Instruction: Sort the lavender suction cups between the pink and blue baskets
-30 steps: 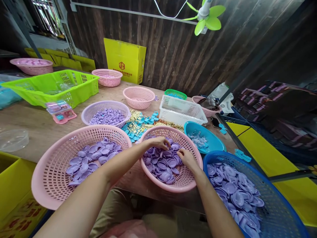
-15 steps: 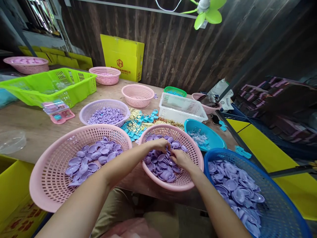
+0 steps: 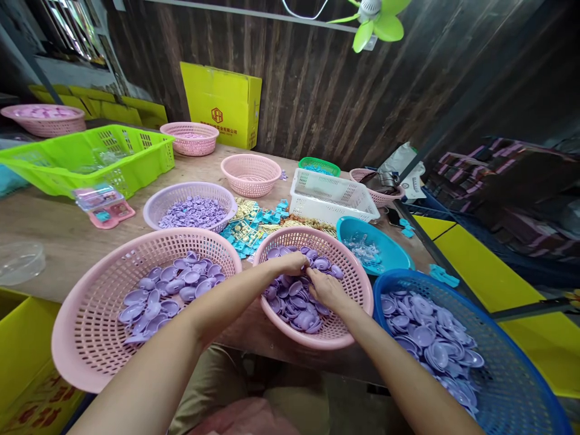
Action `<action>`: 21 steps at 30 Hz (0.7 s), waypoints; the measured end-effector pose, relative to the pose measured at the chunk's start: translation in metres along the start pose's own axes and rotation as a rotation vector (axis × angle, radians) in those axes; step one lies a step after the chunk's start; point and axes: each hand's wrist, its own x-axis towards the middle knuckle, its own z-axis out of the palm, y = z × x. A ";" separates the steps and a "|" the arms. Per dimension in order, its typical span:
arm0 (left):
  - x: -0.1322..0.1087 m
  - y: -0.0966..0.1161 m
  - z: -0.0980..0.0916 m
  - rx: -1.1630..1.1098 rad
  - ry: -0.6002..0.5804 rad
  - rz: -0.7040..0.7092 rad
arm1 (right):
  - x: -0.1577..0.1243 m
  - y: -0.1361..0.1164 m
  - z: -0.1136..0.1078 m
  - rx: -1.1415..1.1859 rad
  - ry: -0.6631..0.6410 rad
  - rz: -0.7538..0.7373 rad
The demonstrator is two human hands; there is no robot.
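Both of my hands meet over the middle pink basket (image 3: 353, 290), which holds a heap of purple oval plastic pieces (image 3: 296, 305). My left hand (image 3: 294, 263) has its fingers curled down and pressed together, and what they hold, if anything, is hidden. Close against it, my right hand (image 3: 327, 287) is closed too, its fingertips touching or nearly touching the left ones; any piece between them is too hidden to make out. Left of my arms, a larger pink basket (image 3: 86, 314) contains similar purple pieces (image 3: 156, 296). On the right, a blue basket (image 3: 521, 362) bears another heap (image 3: 430, 338).
Behind the baskets lie turquoise and cream small parts (image 3: 249, 229). Around them stand a lilac basket (image 3: 154, 202), a white crate (image 3: 333, 208), a turquoise bowl (image 3: 394, 254) and a lime-green crate (image 3: 149, 157). A yellow carton (image 3: 235, 103) is by the wall.
My right hand has shifted slightly left and up, closer against my left hand. The left hand stays nearly in place over the basket.
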 end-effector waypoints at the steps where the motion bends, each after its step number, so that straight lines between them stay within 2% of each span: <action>1: -0.002 0.002 -0.001 -0.006 -0.005 -0.014 | 0.000 0.000 0.001 0.006 0.007 0.005; 5: -0.022 0.005 -0.003 -0.048 0.020 -0.071 | 0.002 0.000 0.001 0.033 0.016 0.031; 10: -0.047 0.006 -0.003 -0.089 0.038 -0.090 | 0.003 0.001 -0.003 0.029 -0.057 0.075; 12: -0.042 0.009 -0.005 -0.099 0.006 -0.064 | 0.003 0.002 -0.004 0.056 -0.030 0.132; 15: -0.024 0.013 -0.010 -0.097 -0.031 -0.032 | 0.004 0.006 -0.004 0.168 0.094 0.182; 19: -0.003 0.012 -0.014 -0.037 -0.067 0.029 | 0.006 0.012 -0.002 0.346 0.265 0.142; 21: 0.000 0.010 -0.015 -0.005 -0.065 0.050 | 0.007 0.015 -0.002 0.452 0.290 0.136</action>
